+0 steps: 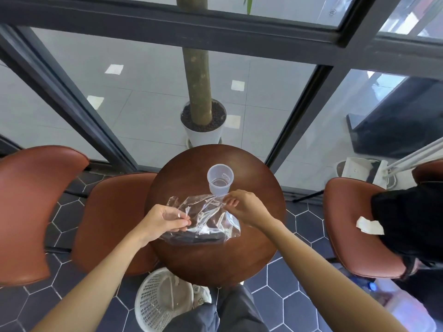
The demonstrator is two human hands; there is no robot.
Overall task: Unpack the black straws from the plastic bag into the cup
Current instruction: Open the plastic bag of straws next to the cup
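A clear plastic bag [206,219] lies crumpled on the small round wooden table [215,264]. Black straws [203,237] show dark through its near, lower end. My left hand [163,221] pinches the bag's left edge between thumb and fingers. My right hand [244,207] pinches the bag's upper right edge. Both hands hold the bag's far end slightly raised. A translucent plastic cup [220,179] stands upright and empty just beyond the bag, close to my right hand's fingertips.
Brown padded chairs stand to the left [112,221] and right [354,226] of the table. A white mesh basket [160,300] sits on the floor under the table's near edge. A potted tree [203,121] stands beyond the glass.
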